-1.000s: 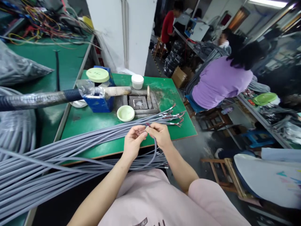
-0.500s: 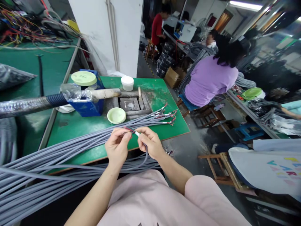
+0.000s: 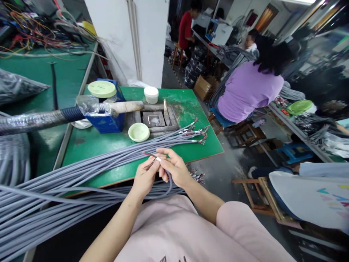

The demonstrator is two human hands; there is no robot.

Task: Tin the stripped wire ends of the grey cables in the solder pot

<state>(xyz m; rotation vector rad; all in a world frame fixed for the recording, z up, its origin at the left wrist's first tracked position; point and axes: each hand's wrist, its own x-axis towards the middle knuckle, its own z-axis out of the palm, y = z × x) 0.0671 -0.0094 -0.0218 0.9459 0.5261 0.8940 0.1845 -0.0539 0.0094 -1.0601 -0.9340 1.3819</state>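
Observation:
Both my hands meet at the stripped end of one grey cable (image 3: 170,183), just over the table's front edge. My left hand (image 3: 145,176) pinches it near a white band, where thin red and dark wires (image 3: 149,154) fan out to the left. Around the grey jacket just behind the band, my right hand (image 3: 176,167) is closed, its index finger stretched over the top. From there the cable bends down below my right hand. Behind my hands a bundle of grey cables (image 3: 109,162) lies across the green table (image 3: 191,103), its bared wire ends at the right.
Past the bundle are a small green dish (image 3: 139,132), a square metal pot (image 3: 153,119), a white tub (image 3: 151,95) and a blue box (image 3: 105,122) with a hose. More cables (image 3: 54,227) hang below the edge. A co-worker in purple (image 3: 248,91) sits at the right.
My left hand has moved right along the wires, up to the white band and against my right hand. My right index finger has lifted and straightened. The view has shifted slightly.

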